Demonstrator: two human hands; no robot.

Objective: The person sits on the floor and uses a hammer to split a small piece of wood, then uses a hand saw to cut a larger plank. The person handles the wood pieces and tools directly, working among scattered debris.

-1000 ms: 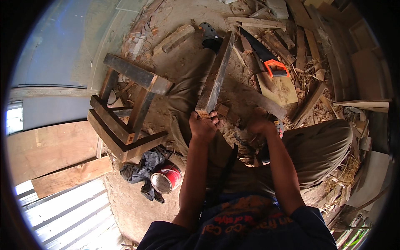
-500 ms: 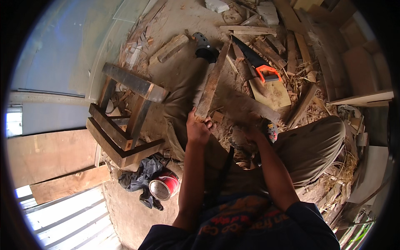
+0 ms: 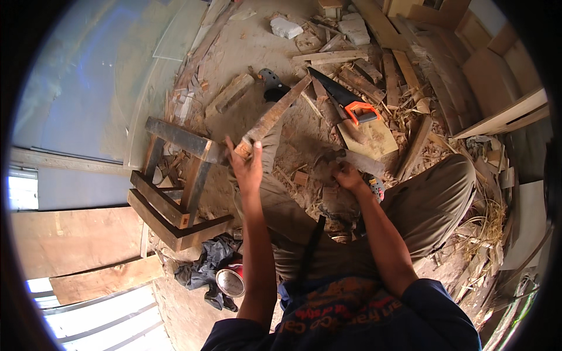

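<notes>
A long, rough strip of wood slants from my left hand toward the upper right, its far tip near a saw's blade. My left hand holds its near end between the raised thumb and the fingers, which are partly spread. My right hand is closed around a chopping tool with a broad, flat, greyish-brown blade. Its handle is mostly covered by the fingers, so its exact kind is unclear. The blade lies low above the chip-strewn ground, apart from the strip.
A handsaw with an orange handle lies beyond, near a pale board. A wooden frame stands at left, with a red can and black plastic bag nearer. Offcuts cover the right side; a concrete lump lies far off.
My left hand has moved left and loosened its fingers, tilting the wood strip more to the right. The right hand's tool, blurred before, now shows more sharply.
</notes>
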